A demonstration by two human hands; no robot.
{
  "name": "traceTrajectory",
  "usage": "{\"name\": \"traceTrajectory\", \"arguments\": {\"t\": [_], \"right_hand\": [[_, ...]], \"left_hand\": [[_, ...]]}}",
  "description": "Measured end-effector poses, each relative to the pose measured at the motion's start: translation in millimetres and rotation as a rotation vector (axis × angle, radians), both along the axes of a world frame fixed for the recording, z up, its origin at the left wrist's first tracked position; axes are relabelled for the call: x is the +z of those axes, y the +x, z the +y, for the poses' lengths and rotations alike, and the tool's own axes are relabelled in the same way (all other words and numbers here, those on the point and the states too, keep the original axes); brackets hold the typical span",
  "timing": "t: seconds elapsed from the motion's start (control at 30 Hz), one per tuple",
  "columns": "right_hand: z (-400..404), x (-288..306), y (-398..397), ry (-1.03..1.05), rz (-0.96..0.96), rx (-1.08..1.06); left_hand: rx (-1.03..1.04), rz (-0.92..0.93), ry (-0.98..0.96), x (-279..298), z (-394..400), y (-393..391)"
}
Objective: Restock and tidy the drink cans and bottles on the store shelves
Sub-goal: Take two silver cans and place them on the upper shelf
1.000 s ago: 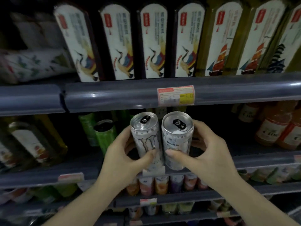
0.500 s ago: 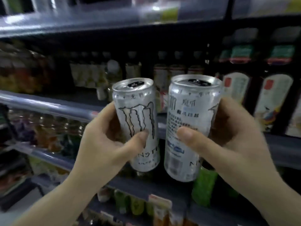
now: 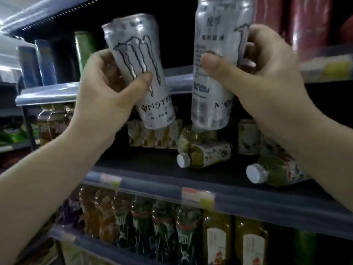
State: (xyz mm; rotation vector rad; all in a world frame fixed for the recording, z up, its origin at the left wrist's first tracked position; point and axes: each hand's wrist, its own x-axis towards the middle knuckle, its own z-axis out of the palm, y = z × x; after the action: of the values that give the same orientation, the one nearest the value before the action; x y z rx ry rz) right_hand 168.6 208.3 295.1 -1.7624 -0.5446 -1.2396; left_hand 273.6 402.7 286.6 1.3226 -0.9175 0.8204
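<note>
Across the whole view runs a dark shelving unit [image 3: 248, 203] with grey front rails carrying price tags [image 3: 197, 197]. Along its bottom level a row of upright bottles [image 3: 164, 226] stands just behind the front rail, amber ones toward the left end and yellow-green ones with pale labels toward the right. On the middle shelf, near its front edge, two green-tea bottles lie on their sides with their white caps toward the camera: one [image 3: 204, 154] around the middle, the other [image 3: 275, 172] toward the right end, partly hidden by the right forearm. Behind them, at the back of that shelf, small patterned packs [image 3: 150, 136] stand in a row. On the upper shelf, dark blue and green cans [image 3: 47, 62] stand at the left end, and dark red cans [image 3: 305, 22] at the right end.

In front of the upper shelf's rail, both hands are raised, each wrapped around a white Monster can. The left hand [image 3: 103, 88] grips the left can [image 3: 141, 71], thumb across the claw logo; this can leans with its top toward the left. The right hand [image 3: 267, 73] grips the right can [image 3: 215, 69] with the thumb pressed on its printed side; it stands nearly upright and its top is cut off by the frame. The two cans are near each other but apart, held in the air clear of any shelf.
</note>
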Motion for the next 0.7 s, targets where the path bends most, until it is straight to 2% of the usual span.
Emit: {"name": "traceTrajectory", "arguments": {"t": [0.13, 0.27, 0.4, 0.57, 0.7], "right_hand": [[28, 35, 50, 0.023, -0.05, 0.04], [53, 68, 84, 0.042, -0.125, 0.07], [70, 88, 114, 0.022, -0.179, 0.022], [77, 95, 141, 0.092, -0.137, -0.014], [79, 103, 145, 0.092, -0.067, -0.025]], "left_hand": [[0.063, -0.055, -0.044, 39, 33, 49], [0.024, -0.086, -0.118, 72, 55, 87], [-0.003, -0.057, -0.082, 91, 64, 114], [-0.049, -0.013, -0.09, 101, 60, 123], [-0.081, 0.007, -0.027, 104, 57, 125]]}}
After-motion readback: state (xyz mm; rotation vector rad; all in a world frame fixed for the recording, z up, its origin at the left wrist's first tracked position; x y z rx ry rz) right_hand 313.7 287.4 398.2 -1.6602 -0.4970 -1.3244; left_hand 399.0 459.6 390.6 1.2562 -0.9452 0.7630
